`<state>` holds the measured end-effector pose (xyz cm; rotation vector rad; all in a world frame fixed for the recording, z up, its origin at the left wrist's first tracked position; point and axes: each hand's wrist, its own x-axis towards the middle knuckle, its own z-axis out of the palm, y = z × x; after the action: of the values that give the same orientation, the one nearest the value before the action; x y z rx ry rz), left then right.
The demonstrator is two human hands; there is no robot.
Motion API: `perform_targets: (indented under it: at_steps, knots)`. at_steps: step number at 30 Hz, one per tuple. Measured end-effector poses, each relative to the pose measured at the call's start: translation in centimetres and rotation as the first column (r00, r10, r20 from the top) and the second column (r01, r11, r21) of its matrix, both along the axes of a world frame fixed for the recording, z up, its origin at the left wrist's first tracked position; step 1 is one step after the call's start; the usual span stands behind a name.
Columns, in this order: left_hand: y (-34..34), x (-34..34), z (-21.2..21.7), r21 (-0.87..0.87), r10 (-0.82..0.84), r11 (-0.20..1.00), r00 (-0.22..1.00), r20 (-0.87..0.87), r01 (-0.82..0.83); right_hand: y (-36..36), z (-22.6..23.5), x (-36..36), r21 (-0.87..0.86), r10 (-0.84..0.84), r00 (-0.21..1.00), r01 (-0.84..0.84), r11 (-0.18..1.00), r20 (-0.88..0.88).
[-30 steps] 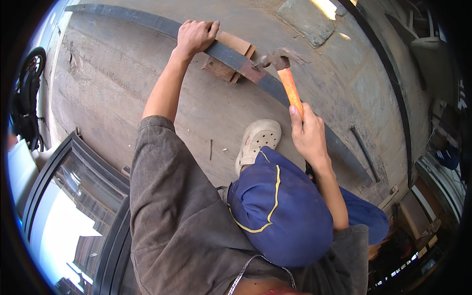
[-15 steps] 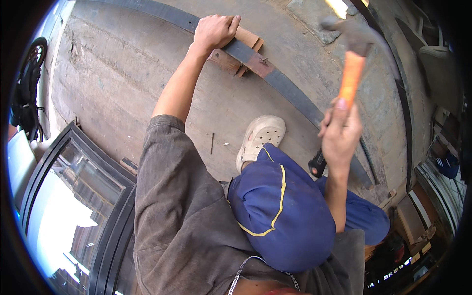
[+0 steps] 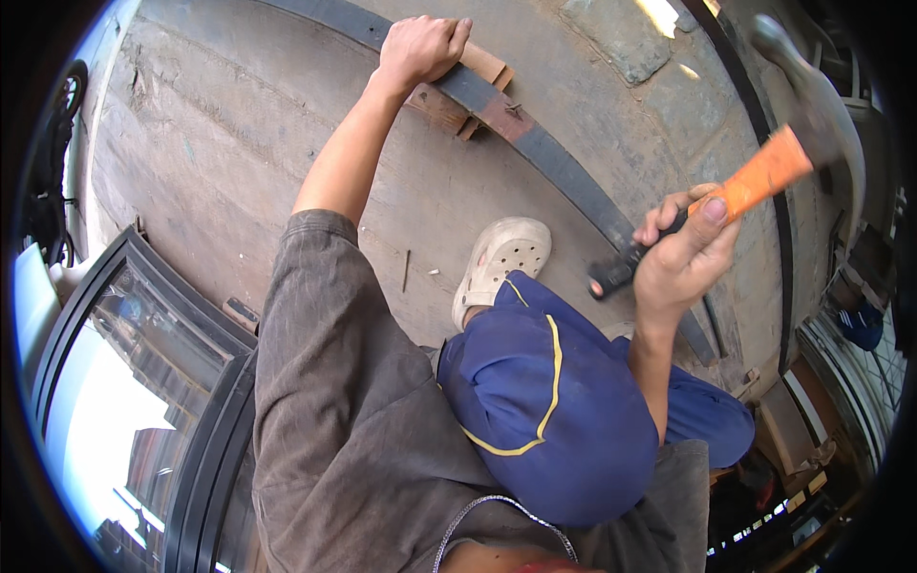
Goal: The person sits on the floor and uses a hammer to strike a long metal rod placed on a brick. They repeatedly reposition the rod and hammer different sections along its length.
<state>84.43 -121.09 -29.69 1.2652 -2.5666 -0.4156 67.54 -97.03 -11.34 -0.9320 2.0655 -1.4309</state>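
Note:
A long dark flat bar (image 3: 564, 177), seemingly metal, runs diagonally across the floor. It passes over short wooden blocks (image 3: 489, 63). My left hand (image 3: 420, 53) is closed around the bar beside these blocks. A reddish-brown patch (image 3: 504, 116) shows on the bar just right of the blocks, with a small thing on it that is too small to name. In my right hand (image 3: 683, 263) is a claw hammer (image 3: 769, 172) with an orange and black handle. The hammer is raised, tilted to the right and apart from the bar; its head is blurred by motion.
My shoe (image 3: 506, 258) stands on the concrete floor (image 3: 239, 124) near the bar. A black-framed glass panel (image 3: 181, 353) lies at the lower left, with a motorcycle wheel (image 3: 72, 95) beyond. Another dark strip (image 3: 755, 105) runs along the right, near stacked clutter.
My right hand has moved slightly right and up, and the hammer has swung from nearly upright to leaning right. My left hand keeps its hold on the bar.

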Motion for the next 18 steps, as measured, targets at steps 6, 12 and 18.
perform_targets:
  at_steps: [6,12,18]
  knots:
    - [0.3,-0.1,0.3,-0.02,-0.007,1.0,0.999,-0.04,0.006,4.4,-5.4,1.9,0.659,0.433,0.894,-0.26,0.706,-0.111]
    - [0.8,0.0,0.7,-0.004,0.007,1.0,0.999,-0.039,-0.007,2.8,1.4,-0.4,0.352,0.096,0.995,-0.096,0.931,0.018]
    - [1.4,-0.5,0.5,-0.02,0.043,0.999,0.996,-0.078,-0.045,1.1,5.9,-1.2,-0.018,-0.084,0.996,0.084,0.996,-0.015]
